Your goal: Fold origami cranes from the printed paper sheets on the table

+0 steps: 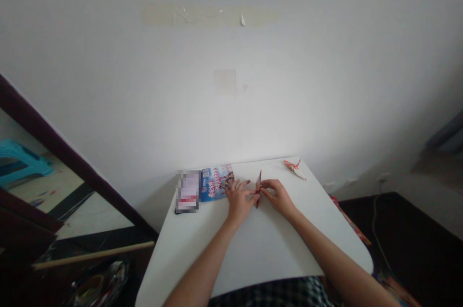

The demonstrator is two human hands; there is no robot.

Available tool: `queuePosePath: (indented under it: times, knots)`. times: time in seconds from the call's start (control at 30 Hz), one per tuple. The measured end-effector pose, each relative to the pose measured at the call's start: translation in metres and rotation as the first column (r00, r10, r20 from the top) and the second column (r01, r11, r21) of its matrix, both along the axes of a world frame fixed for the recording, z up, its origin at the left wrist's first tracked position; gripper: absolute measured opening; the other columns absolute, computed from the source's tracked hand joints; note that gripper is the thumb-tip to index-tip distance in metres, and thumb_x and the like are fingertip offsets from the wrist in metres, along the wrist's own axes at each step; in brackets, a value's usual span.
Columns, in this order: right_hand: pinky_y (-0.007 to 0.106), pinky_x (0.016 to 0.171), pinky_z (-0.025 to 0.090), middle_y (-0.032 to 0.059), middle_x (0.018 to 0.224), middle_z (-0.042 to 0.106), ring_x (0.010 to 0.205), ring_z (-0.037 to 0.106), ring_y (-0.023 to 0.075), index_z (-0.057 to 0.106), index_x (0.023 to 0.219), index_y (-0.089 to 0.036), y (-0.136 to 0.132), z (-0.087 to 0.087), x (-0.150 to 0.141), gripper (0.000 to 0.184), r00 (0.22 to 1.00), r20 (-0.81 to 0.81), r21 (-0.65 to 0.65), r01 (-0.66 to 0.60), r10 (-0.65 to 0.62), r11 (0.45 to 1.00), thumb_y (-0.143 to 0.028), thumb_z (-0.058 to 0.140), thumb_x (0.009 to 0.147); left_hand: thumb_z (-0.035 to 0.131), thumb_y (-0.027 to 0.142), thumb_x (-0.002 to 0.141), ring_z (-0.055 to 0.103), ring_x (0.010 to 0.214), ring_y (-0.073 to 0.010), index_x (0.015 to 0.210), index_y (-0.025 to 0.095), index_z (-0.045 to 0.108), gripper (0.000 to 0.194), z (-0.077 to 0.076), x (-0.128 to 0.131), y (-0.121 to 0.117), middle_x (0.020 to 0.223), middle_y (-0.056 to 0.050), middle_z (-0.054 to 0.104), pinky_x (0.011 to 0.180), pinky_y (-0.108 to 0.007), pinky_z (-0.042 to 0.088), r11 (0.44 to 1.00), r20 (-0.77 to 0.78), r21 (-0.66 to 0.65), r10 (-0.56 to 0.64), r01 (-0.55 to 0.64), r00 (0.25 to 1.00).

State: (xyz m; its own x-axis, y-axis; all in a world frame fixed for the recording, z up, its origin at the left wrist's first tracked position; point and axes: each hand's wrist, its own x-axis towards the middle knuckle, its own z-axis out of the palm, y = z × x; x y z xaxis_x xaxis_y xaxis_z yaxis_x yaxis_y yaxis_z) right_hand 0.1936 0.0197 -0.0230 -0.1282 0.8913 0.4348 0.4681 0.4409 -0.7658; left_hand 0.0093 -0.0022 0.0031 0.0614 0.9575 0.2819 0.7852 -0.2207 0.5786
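Between my two hands stands a folded piece of red patterned paper (259,182), upright and narrow as seen from here. My left hand (238,198) pinches it low on its left side with thumb and forefinger, its other fingers spread over the edge of a blue leaflet. From the right, my right hand (278,195) grips the same paper with fingertips and thumb. A red and white folded paper crane (294,169) lies near the table's back right corner, apart from my hands.
A blurred-out phone (188,192) lies at the left of the white table (267,244), beside the blue printed leaflet (213,186). The wall rises directly behind. A mirror with a dark frame (79,152) leans at left, reflecting a blue stool (23,160).
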Motion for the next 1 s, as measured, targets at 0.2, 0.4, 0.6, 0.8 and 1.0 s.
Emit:
queuePosePath:
  times: [0.2,0.4,0.6,0.8,1.0]
  knots:
    - [0.047,0.099,0.049,0.0073,0.100,0.073,0.100,0.069,0.0243,0.069,0.109,-0.025,0.0010,-0.0047,0.0014,0.028,0.999,-0.051,-0.037,-0.002,0.000,0.999,-0.042,0.054,0.093,0.075,0.039,0.082,0.040,0.141,-0.0327,0.092,0.040,0.081,0.012,0.0015,-0.0008,-0.0005,0.137,0.003,0.066,0.119,-0.069,0.015,1.000,0.016,0.006,-0.008,0.008,1.000]
    - [0.049,0.102,0.046,0.0058,0.095,0.075,0.099,0.070,0.0246,0.067,0.110,-0.024,0.0000,0.0000,0.0017,0.029,1.000,-0.021,-0.059,-0.006,0.005,0.998,-0.044,0.063,0.088,0.076,0.040,0.081,0.040,0.140,-0.0326,0.093,0.041,0.080,0.013,-0.0023,-0.0017,0.0008,0.137,0.004,0.066,0.119,-0.070,0.015,1.000,0.005,0.019,-0.011,0.011,1.000]
    - [0.047,0.099,0.048,0.0049,0.092,0.075,0.095,0.071,0.0241,0.067,0.109,-0.024,-0.0001,0.0002,0.0015,0.030,1.000,-0.018,-0.044,0.007,-0.007,0.999,-0.043,0.067,0.086,0.076,0.039,0.081,0.041,0.140,-0.0325,0.092,0.041,0.080,0.012,-0.0017,-0.0005,0.0000,0.136,0.003,0.067,0.119,-0.070,0.015,1.000,-0.001,0.028,-0.012,0.012,1.000]
    - [0.048,0.099,0.049,0.0069,0.096,0.074,0.098,0.070,0.0243,0.067,0.111,-0.024,-0.0004,-0.0021,0.0009,0.029,1.000,-0.030,-0.054,0.000,-0.001,0.999,-0.041,0.061,0.089,0.077,0.038,0.080,0.042,0.139,-0.0315,0.092,0.041,0.080,0.013,-0.0028,-0.0006,-0.0002,0.135,0.004,0.067,0.119,-0.068,0.017,0.999,-0.011,0.036,-0.011,0.011,1.000]
    - [0.047,0.099,0.049,0.0077,0.099,0.075,0.098,0.070,0.0245,0.069,0.108,-0.023,0.0005,-0.0012,0.0009,0.027,1.000,-0.032,-0.034,-0.002,0.001,0.999,-0.038,0.058,0.089,0.076,0.036,0.081,0.041,0.141,-0.0326,0.093,0.039,0.079,0.013,-0.0027,-0.0011,0.0008,0.137,0.004,0.066,0.118,-0.071,0.015,1.000,-0.003,0.019,-0.020,0.020,1.000]
